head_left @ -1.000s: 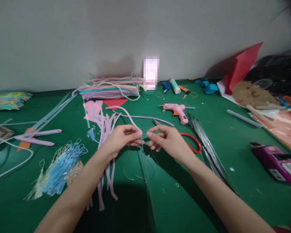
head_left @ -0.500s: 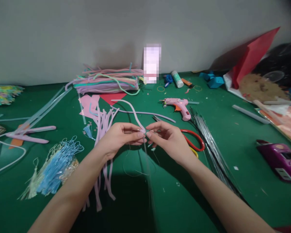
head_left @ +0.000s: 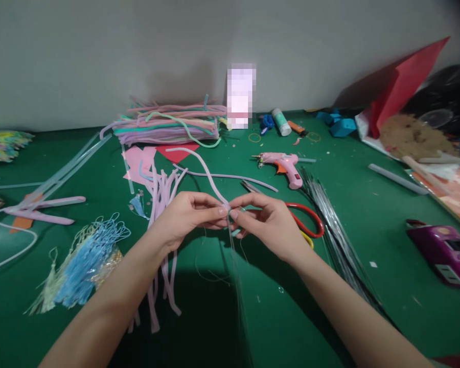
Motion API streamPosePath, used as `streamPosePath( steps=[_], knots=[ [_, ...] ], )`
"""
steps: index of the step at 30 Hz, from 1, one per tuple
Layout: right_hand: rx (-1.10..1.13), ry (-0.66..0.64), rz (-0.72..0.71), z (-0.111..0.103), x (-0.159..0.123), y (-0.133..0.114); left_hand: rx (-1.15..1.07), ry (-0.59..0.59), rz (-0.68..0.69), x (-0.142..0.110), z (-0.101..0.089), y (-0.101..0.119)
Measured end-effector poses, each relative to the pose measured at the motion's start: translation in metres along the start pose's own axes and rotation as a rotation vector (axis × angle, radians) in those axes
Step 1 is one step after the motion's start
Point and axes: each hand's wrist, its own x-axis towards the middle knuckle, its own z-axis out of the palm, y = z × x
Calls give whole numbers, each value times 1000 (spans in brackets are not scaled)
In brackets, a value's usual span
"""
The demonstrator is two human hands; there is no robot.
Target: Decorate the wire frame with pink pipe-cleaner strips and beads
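Observation:
Between the thumb and fingers of my left hand (head_left: 195,214) is the lower end of a lilac pipe cleaner (head_left: 208,171), which curves up and away to the left. Thin wire-like strands (head_left: 237,286) hang from the pinched spot toward me. My right hand (head_left: 266,220) is closed in a pinch right beside it, on a fine thread (head_left: 244,250) that loops loosely below both hands. A small pale teal piece (head_left: 235,233) shows under the right fingers; whether they hold it is unclear. Scissors with red and yellow handles (head_left: 318,220) lie partly behind the right hand.
Lilac pipe cleaners (head_left: 163,194) lie left of my hands, near blue tassels (head_left: 84,271). A pink glue gun (head_left: 287,166) and grey wires (head_left: 331,237) are to the right. Behind are a pipe cleaner bundle (head_left: 168,133) and a blurred upright screen (head_left: 240,97). A purple device (head_left: 440,253) sits far right.
The pipe cleaner's free end has swung slightly left and up. My fingers have shifted a little at the pinched spot, and the hanging strands have moved slightly.

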Motion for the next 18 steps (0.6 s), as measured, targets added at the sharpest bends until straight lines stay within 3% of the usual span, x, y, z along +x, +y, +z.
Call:
streamPosePath(
  steps=[9, 18],
  knots=[
    [25, -33, 36, -2, -2, -5, 18, -11, 3, -2, 2, 2],
    [-110, 4, -52, -3, 0, -5, 54, 16, 4, -2, 4, 2]
  ],
)
